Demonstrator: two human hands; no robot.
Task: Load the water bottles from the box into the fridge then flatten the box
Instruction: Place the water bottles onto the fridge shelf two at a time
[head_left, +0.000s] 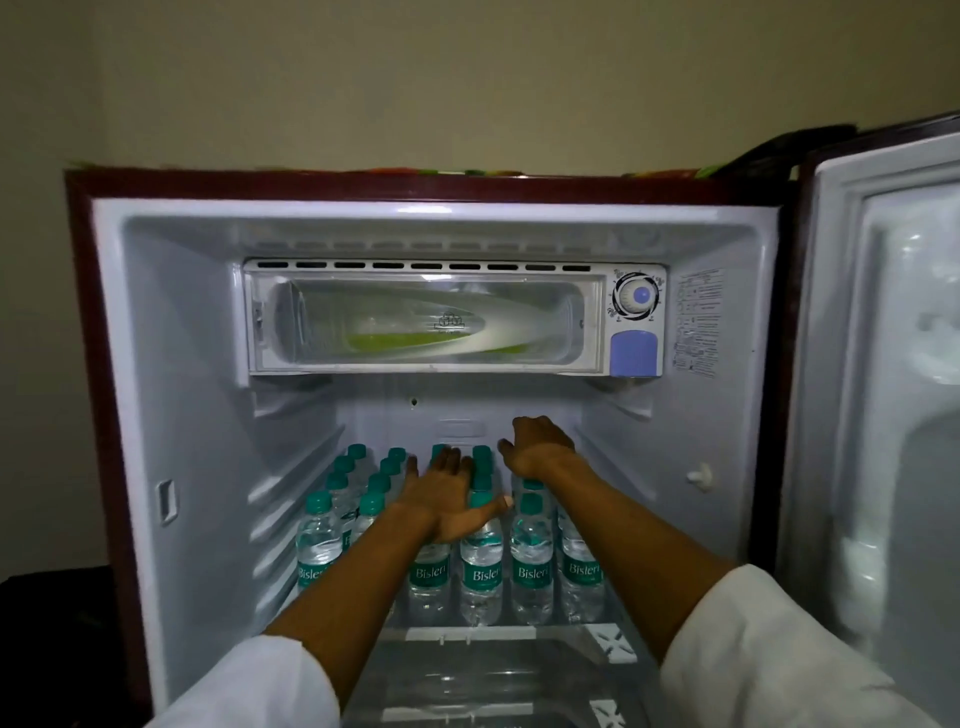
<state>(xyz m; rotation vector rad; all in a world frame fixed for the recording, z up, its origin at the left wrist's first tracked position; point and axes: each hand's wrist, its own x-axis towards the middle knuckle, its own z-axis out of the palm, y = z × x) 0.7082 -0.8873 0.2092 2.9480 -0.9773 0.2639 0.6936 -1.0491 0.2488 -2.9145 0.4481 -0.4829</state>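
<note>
Hands (447, 493) over fridge's bottles (480, 566)

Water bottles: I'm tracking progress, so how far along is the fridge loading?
Done: several rows of water bottles stand on the fridge shelf. In hand: the left hand lies flat over the caps and the right hand reaches over the back row. Left: the box is out of view, so flattening isn't shown.

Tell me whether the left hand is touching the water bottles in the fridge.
Touching. The head view shows the left hand lying flat, palm down, across the green caps of the water bottles, its thumb against one cap, with no gap visible.
</note>
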